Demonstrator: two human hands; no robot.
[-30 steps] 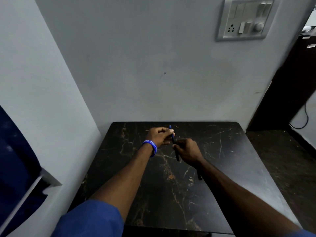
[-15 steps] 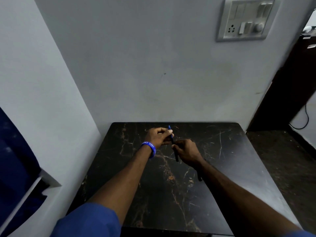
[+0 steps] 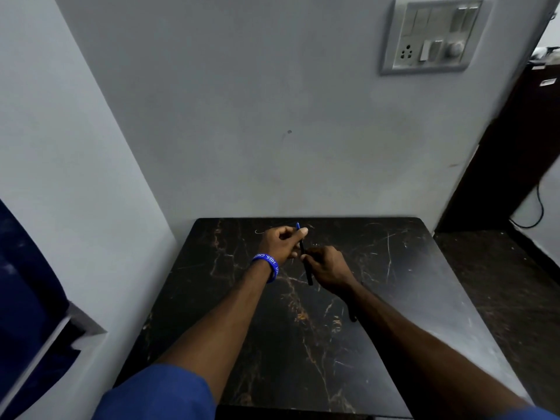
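Both hands meet over the far middle of a black marble table (image 3: 394, 298). My left hand (image 3: 280, 242), with a blue wristband, pinches the upper part of a thin dark pen (image 3: 308, 275) whose blue tip sticks up past the fingers. My right hand (image 3: 328, 268) grips the same pen lower down, and its dark lower end pokes out below the fingers. A small dark object (image 3: 353, 316) lies on the table, mostly hidden by my right forearm.
The table stands in a corner, with grey walls on the far side and the left. A switch panel (image 3: 430, 34) hangs on the far wall. A dark cabinet (image 3: 515, 140) and a cable stand at the right, beside dark floor.
Both hands stay on the pen in nearly the same spot. The view has shifted slightly.
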